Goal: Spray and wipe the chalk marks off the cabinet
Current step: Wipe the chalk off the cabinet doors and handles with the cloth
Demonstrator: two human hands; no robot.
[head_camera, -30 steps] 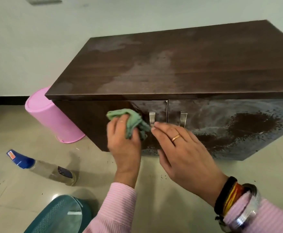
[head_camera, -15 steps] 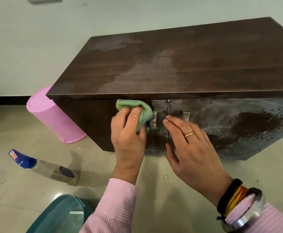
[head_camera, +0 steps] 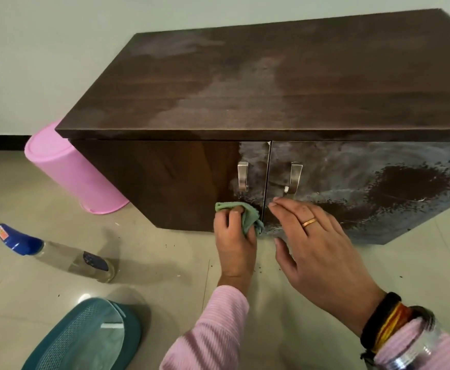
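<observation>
- Pale floor tiles fill my view, with a plain wall behind.
- At far left I see a spray bottle lying on its side on the floor, blue head pointing left.
- Below it sits a teal basket; behind, a pink bucket stands upside down beside the cabinet.
- Low on the left door, my left hand clutches a green cloth and presses it to the wood.
- That door looks dark and clean except a chalky strip by its handle.
- My right hand lies relaxed, fingers straight, tips touching the right door, a ring on one finger.
- Chalk marks haze the right door around a dark wet patch.
</observation>
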